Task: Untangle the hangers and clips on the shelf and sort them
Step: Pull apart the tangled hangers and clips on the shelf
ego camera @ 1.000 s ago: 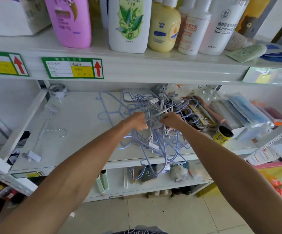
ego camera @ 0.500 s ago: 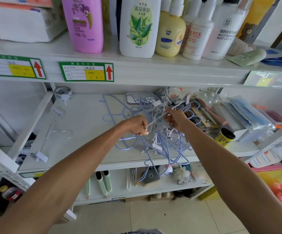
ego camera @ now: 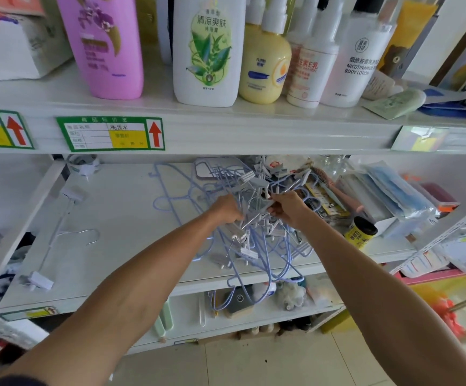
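Hangers (ego camera: 256, 246), pale blue wire ones mixed with white clip bars, knotted in one heap on the middle shelf (ego camera: 131, 218), right of centre. Nearest loops droop over the shelf's front lip, down toward the lower shelf (ego camera: 187, 330).

Both bare forearms reach in from below.
- Left hand (ego camera: 226, 208): at the heap's left side, knuckles up, fingers curled in around wires. Which strands, cannot tell.
- Right hand (ego camera: 287, 208): just beside the left, fingers and thumb pinched on a thin grey bar near the heap's top.

Left part of the same shelf: a single clip hanger (ego camera: 56, 232) lying flat, well apart from the heap, hook pointing right, a white clip at each end. Behind it, by the back corner, a tape roll (ego camera: 82, 165).

Right of the heap: a black-and-yellow jar (ego camera: 361, 232) near the front edge, a hairbrush (ego camera: 335, 188) touching the heap's far side, packs of blue face masks (ego camera: 393, 190) beyond.

Farther up, the top shelf (ego camera: 254, 135) carries a green price label (ego camera: 110, 133) with a red arrow on its front. Standing on it, left to right: pink bottle (ego camera: 103, 45), white bottle with green leaves (ego camera: 208, 51), yellow bottle (ego camera: 265, 65), more white pump bottles.
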Motion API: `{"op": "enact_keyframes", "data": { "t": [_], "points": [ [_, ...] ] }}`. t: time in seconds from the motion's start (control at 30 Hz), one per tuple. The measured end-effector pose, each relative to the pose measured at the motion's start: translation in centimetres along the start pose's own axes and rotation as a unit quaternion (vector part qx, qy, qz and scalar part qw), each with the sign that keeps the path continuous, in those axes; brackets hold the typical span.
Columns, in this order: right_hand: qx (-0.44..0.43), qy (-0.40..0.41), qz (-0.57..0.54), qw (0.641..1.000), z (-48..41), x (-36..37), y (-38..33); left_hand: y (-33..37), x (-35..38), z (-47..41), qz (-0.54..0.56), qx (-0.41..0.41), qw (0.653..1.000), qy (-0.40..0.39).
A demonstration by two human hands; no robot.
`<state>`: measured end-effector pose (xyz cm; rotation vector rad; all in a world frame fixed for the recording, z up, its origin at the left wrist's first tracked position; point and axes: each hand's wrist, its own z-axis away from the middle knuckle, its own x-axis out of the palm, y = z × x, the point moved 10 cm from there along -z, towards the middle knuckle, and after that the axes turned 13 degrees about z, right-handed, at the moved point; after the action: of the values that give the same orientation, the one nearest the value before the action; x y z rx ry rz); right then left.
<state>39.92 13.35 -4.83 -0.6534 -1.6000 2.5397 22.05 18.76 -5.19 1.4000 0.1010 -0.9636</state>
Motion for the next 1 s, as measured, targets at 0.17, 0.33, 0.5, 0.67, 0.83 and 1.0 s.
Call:
{"op": "enact_keyframes", "data": {
  "t": [0.17, 0.33, 0.5, 0.67, 0.83, 1.0],
  "points": [
    [-0.015, -0.008, -0.001, 1.000, 0.2, -0.7, -0.2, 0.4, 1.7, -1.3, -0.012, -0.010, 0.999, -0.032],
    [-0.033, -0.030, -0.002, 0.999, 0.7, -0.2, -0.7, 1.5, 2.0, -0.7, -0.055, 0.022, 0.998, -0.031],
    [-0.042, -0.036, -0.004, 0.998, 1.1, 0.2, -1.3, 1.5, 1.4, -0.6, -0.043, 0.054, 0.998, -0.004],
    [-0.036, -0.009, 0.007, 0.999, 0.8, -0.2, -1.5, 1.5, 0.6, -0.2, -0.003, 0.076, 0.997, 0.020],
    [-0.022, 0.029, 0.043, 0.998, 0.2, -0.8, -1.4, 1.1, 0.2, 0.0, 0.060, 0.068, 0.995, 0.042],
    [-0.016, 0.027, 0.035, 0.999, 0.4, -1.0, -1.1, 0.7, 0.3, -0.2, 0.102, 0.061, 0.992, 0.052]
  ]
}}
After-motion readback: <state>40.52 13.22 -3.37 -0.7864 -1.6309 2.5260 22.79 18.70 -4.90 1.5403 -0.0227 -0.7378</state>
